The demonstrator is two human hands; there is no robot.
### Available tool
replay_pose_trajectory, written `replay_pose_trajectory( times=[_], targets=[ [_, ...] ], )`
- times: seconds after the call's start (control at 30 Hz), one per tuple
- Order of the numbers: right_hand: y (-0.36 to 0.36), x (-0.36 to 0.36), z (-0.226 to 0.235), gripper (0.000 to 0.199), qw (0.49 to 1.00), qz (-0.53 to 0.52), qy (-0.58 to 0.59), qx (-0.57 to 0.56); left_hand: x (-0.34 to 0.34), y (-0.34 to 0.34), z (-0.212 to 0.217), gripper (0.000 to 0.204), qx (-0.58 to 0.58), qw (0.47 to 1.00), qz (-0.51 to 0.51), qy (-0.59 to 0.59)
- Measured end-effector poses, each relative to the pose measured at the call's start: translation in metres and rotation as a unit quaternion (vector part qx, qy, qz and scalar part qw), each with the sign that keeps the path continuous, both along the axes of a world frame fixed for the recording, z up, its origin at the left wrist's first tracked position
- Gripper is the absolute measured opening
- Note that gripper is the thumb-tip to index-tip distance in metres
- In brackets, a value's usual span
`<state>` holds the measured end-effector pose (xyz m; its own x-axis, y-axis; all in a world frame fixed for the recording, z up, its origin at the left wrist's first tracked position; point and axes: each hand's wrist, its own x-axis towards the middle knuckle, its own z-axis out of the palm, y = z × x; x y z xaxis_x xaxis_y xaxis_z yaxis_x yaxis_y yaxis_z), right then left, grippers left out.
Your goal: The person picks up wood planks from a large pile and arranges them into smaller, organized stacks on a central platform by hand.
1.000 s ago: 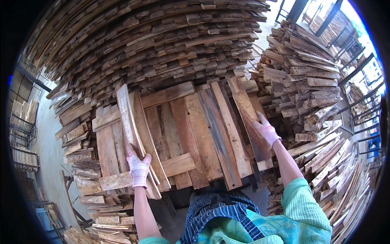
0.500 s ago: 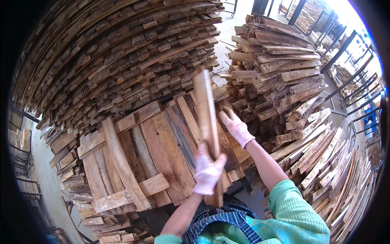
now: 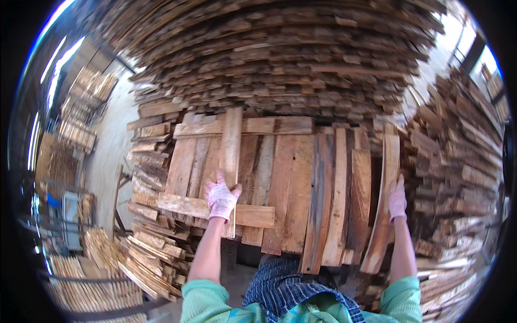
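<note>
Curved brown wooden board (image 3: 384,199) is slanting along the right edge of the row of flat reddish-brown planks (image 3: 295,183). Steady pressure along its length should be preventing skewing. My pink-and-white-gloved right hand (image 3: 397,202) is pointing forward along its outer edge; thumb hidden, I can't tell whether I'm clamping. My matching gloved left hand (image 3: 221,200) is straddling 1 straight tan board (image 3: 231,142) toward the row's left edge, squeeze unclear. Both forearms are reaching forward, nearly parallel.
</note>
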<state>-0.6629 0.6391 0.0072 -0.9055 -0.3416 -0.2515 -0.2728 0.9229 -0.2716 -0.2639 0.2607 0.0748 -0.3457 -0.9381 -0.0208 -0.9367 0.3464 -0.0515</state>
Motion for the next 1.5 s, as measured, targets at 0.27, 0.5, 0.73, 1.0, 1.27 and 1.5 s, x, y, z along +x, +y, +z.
replay_pose_trajectory(
  times=[0.27,0.5,0.73,1.0,1.27,1.5],
  targets=[
    [-0.005,0.008,-0.015,0.07,0.979,0.017,0.016,-0.202,-0.003,-0.016,0.056,0.089,0.161,0.983,0.012,0.091],
    [-0.018,-0.01,-0.022,0.07,0.98,0.033,0.178,0.082,0.056,0.0,0.007,0.075,0.138,0.964,-0.076,0.212],
    [-0.238,0.262,0.066,0.051,0.831,0.432,0.056,-0.344,0.253,-0.012,-0.014,0.02,-0.116,0.8,0.041,0.587],
    [-0.387,0.739,-0.012,0.046,0.598,0.74,-0.309,-0.004,0.585,0.051,-0.179,0.042,0.086,0.726,0.555,0.398],
    [-0.477,0.994,-0.147,0.085,0.648,0.741,-0.17,0.043,0.744,0.092,-0.206,0.087,0.043,0.696,0.713,0.075],
    [-0.492,1.095,-0.153,0.108,0.747,0.644,-0.079,0.146,0.819,0.081,-0.233,0.121,0.184,0.688,0.7,0.054]
  ],
)
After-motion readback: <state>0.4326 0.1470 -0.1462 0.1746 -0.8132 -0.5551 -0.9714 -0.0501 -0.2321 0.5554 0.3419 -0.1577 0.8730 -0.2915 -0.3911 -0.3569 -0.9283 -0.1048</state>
